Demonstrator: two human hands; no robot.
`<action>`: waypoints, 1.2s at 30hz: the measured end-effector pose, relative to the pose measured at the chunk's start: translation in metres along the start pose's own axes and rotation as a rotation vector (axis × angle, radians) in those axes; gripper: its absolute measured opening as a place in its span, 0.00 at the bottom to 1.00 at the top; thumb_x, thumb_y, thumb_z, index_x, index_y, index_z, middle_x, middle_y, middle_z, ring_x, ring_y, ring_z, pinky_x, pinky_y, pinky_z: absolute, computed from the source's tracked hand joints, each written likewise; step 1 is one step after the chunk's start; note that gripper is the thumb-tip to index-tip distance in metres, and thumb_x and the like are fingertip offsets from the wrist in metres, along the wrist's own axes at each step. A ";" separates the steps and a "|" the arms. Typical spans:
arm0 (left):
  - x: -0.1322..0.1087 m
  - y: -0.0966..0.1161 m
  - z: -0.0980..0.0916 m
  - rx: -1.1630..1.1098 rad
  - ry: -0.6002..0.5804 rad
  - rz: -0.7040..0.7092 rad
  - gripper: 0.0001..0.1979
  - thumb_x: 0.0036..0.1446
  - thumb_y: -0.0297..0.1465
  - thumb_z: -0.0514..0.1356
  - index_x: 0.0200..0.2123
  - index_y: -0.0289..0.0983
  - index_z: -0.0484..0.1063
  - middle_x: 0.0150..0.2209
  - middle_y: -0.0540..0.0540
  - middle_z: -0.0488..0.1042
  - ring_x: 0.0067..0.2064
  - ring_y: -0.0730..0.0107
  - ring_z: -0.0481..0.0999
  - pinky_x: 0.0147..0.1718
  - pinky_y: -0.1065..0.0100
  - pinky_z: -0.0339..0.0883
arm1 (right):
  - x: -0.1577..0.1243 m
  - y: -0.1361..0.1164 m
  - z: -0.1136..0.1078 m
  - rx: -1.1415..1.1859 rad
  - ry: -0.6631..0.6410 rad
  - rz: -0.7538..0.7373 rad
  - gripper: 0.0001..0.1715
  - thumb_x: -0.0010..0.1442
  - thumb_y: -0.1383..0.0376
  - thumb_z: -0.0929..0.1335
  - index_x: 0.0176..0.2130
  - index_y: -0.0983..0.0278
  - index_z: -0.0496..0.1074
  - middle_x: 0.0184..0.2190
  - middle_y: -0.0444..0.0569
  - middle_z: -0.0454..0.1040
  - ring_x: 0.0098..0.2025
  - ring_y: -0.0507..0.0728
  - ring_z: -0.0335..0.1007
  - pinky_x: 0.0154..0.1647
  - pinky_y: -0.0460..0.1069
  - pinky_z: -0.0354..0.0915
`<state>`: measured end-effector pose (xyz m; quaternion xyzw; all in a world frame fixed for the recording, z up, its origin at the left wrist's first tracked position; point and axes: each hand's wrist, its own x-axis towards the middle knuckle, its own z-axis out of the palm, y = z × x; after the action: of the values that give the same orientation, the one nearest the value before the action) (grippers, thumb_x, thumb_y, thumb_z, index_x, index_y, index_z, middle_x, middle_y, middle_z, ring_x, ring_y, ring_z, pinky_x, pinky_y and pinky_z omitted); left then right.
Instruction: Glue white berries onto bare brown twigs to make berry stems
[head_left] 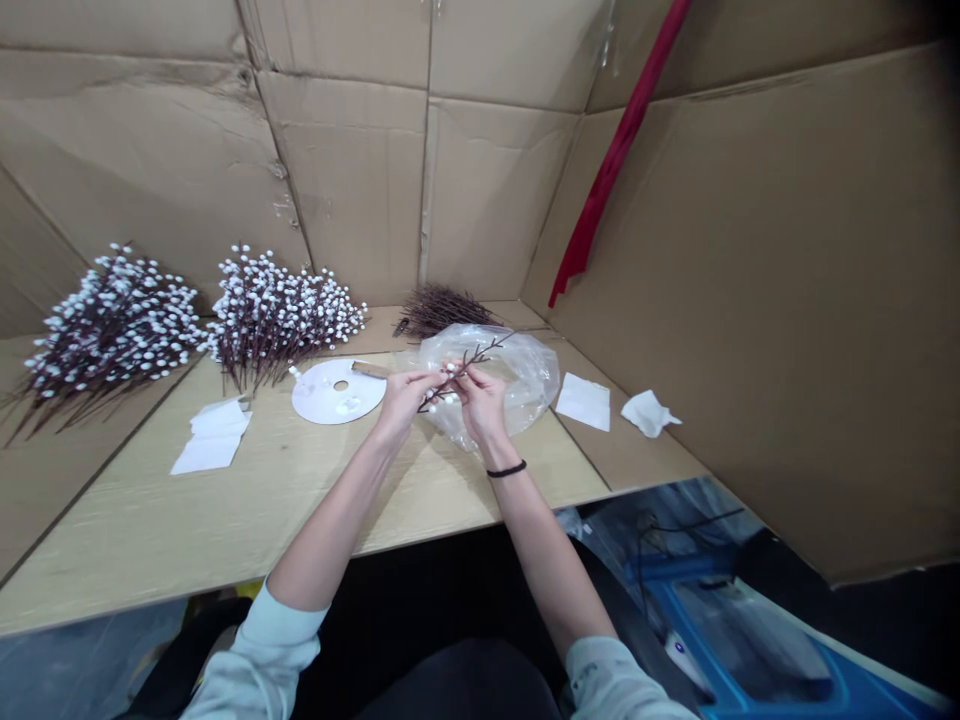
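Observation:
Between my two hands is a brown artificial berry twig (pixel 480 354) with a few white berries on its lower part and bare prongs at its upper right end. My left hand (pixel 409 395) pinches it from the left, near the berries. My right hand (pixel 481 398), with a black band at the wrist, has its fingers closed on the same twig. Beneath the hands lies a crumpled clear plastic bag (pixel 536 372). To the left of my left hand sits a white disc (pixel 319 397) with a central hole and glossy patches. A small flat brown stick (pixel 369 370) rests on the disc's edge.
Two heaps of white-berried twigs (pixel 131 320), (pixel 277 310) stand at the back left. A bundle of bare brown twigs (pixel 446 308) lies behind the bag. White papers (pixel 214 437), (pixel 585 400) and a crumpled tissue (pixel 648 413) lie around. A red strip (pixel 611 170) hangs along the cardboard wall (pixel 757 250).

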<state>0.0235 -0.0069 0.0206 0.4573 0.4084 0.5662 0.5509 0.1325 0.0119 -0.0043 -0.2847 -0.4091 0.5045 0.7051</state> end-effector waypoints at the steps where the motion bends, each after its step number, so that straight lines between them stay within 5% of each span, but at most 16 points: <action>1: 0.000 0.000 0.000 -0.003 0.004 -0.002 0.09 0.37 0.31 0.63 0.25 0.33 0.77 0.22 0.48 0.74 0.25 0.73 0.69 0.25 0.72 0.59 | 0.000 0.000 0.000 -0.001 0.000 -0.002 0.09 0.39 0.63 0.72 0.26 0.63 0.76 0.27 0.44 0.76 0.29 0.52 0.69 0.33 0.48 0.66; 17: 0.002 0.002 0.002 -0.061 -0.006 -0.003 0.11 0.37 0.32 0.64 0.27 0.33 0.77 0.24 0.47 0.74 0.25 0.75 0.68 0.25 0.73 0.57 | 0.001 0.001 0.000 0.013 -0.041 -0.032 0.07 0.41 0.67 0.70 0.27 0.62 0.76 0.26 0.42 0.76 0.27 0.50 0.68 0.32 0.47 0.66; 30: 0.002 0.001 -0.001 0.000 -0.074 0.021 0.14 0.40 0.36 0.64 0.29 0.32 0.77 0.25 0.46 0.74 0.24 0.78 0.64 0.23 0.74 0.54 | 0.001 0.000 0.001 0.059 0.048 -0.007 0.10 0.41 0.65 0.71 0.30 0.64 0.74 0.28 0.44 0.76 0.27 0.49 0.68 0.32 0.47 0.66; 36: 0.001 0.001 0.000 -0.030 -0.141 0.036 0.15 0.41 0.37 0.64 0.33 0.34 0.77 0.31 0.44 0.76 0.30 0.73 0.69 0.28 0.73 0.57 | 0.003 0.002 -0.002 0.196 0.103 0.064 0.03 0.42 0.69 0.70 0.24 0.65 0.72 0.24 0.43 0.74 0.26 0.47 0.68 0.31 0.43 0.66</action>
<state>0.0236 -0.0062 0.0219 0.4953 0.3517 0.5484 0.5747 0.1333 0.0159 -0.0060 -0.2528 -0.3115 0.5490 0.7333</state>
